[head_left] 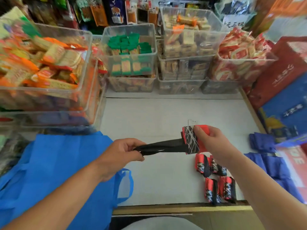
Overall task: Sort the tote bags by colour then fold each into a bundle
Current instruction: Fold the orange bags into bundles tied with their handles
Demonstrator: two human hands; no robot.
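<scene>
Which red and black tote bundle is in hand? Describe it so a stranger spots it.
Start at the white tabletop beside clear plastic snack bins. Over its right half, the right hand grips a red and black fabric bundle, its black straps pulled taut to the left hand. The four matching bundles nearer the table edge lie untouched.

Clear bins [146,30] of snack packets [126,45] stand at the back of the white counter [149,117].

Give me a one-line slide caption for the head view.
Right hand grips a rolled red-and-black tote bundle while left hand holds its black strap taut near four finished bundles.
</scene>
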